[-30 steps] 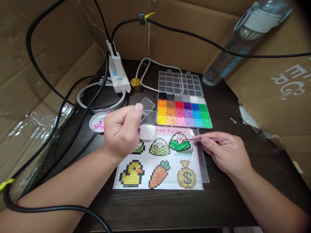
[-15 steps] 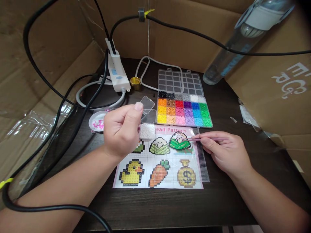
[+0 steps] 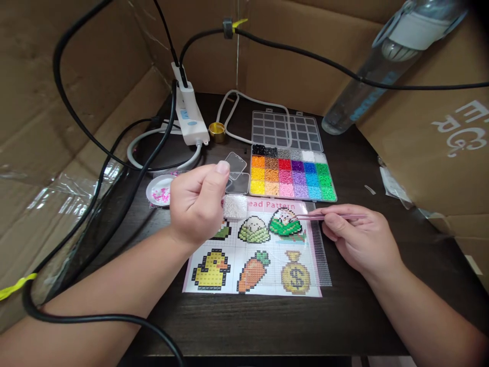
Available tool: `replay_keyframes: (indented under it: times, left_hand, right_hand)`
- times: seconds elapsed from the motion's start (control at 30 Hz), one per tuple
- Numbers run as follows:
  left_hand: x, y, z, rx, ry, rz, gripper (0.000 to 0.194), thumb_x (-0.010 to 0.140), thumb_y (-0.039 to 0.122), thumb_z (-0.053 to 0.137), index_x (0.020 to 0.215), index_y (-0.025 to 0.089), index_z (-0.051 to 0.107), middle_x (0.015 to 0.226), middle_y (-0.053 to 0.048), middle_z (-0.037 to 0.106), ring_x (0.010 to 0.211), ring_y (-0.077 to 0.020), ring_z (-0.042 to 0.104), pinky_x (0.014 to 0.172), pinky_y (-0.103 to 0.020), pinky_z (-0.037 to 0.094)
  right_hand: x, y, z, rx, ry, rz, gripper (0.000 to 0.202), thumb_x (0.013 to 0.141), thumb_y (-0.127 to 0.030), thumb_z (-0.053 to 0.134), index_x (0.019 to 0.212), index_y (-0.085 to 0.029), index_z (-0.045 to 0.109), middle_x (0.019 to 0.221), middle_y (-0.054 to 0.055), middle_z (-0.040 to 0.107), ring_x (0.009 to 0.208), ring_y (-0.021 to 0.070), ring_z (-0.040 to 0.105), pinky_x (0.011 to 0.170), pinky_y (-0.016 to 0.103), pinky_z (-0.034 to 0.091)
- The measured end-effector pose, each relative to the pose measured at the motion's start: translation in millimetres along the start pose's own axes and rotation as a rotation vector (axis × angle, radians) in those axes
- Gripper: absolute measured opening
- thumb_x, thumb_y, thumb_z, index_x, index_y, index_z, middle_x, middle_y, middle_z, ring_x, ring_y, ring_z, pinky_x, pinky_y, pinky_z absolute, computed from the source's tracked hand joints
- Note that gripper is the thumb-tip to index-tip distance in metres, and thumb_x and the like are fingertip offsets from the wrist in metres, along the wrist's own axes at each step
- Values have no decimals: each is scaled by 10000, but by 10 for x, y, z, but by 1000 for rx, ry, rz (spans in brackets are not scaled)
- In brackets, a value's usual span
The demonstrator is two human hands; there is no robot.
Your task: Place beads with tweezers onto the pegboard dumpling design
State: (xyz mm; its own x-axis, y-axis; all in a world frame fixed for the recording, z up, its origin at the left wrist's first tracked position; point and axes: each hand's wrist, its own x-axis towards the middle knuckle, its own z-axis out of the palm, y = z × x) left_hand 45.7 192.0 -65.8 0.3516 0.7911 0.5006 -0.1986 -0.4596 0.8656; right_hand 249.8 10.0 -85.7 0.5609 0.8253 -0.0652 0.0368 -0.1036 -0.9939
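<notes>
1. Right hand [image 3: 362, 239] has pulled slightly right since the earlier frame, taking the tweezers [image 3: 315, 217] with it; tips now at the bead design's right edge, before over its middle.
2. Right fingers pinch the tweezers, thumb in front; whether the tips hold a bead is too small to tell.
3. Bead design [image 3: 286, 224], green below, white above, black outline, sits on the clear pegboard [image 3: 324, 265], which overlaps the right part of the pattern sheet [image 3: 234, 280].
4. Left hand [image 3: 196, 204] raised, fingers curled closed, thumb on top; can't tell if anything is inside.
5. Box of white beads [image 3: 235, 207] just beside the left hand, at the sheet's top edge.
6. Open bead case [image 3: 267, 128] behind the sheet, colours sorted by compartment.
7. Dish [image 3: 155, 182] with pink beads, partly hidden behind the left hand.
</notes>
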Motion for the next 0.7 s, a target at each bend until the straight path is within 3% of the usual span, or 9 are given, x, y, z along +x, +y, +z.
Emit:
replay_keyframes:
  times: [0.17,0.27,0.47,0.6,0.7]
  left_hand:
    - [-4,16,-48,49,-28,-15,534,958,394,501,515,176,297,488,30,281,453,-83,255,446,-305,195]
    - [3,6,-83,47,-2,-15,530,960,410,492,529,179,290,499,32,281,470,-86,254,459,-306,197]
    - [13,12,-119,74,27,-33,539,953,471,471,527,183,308,496,30,298,479,-95,280,480,-308,219]
    - [11,39,-126,74,41,-27,544,946,489,470,532,184,292,504,30,289,488,-96,268,487,-304,217]
    - [12,48,-131,73,43,-15,536,949,478,465,536,185,288,509,30,289,495,-96,269,494,-301,219]
  right_hand:
    - [85,-79,-32,305,37,-10,109,780,-325,768,847,-240,774,816,65,746,480,76,403,428,246,363]
    - [159,-112,-45,414,93,-41,106,789,-338,753,870,-269,752,887,48,744,514,90,447,426,245,394]
    - [234,-336,64,276,244,-214,166,763,-324,779,868,-203,737,760,44,720,526,123,586,476,283,508]
    - [209,-666,243,286,169,-309,151,707,-271,823,830,-223,752,765,29,726,559,117,608,523,275,541]
    - [184,-776,442,337,52,-311,154,701,-269,826,835,-247,752,782,13,730,549,101,606,519,257,544]
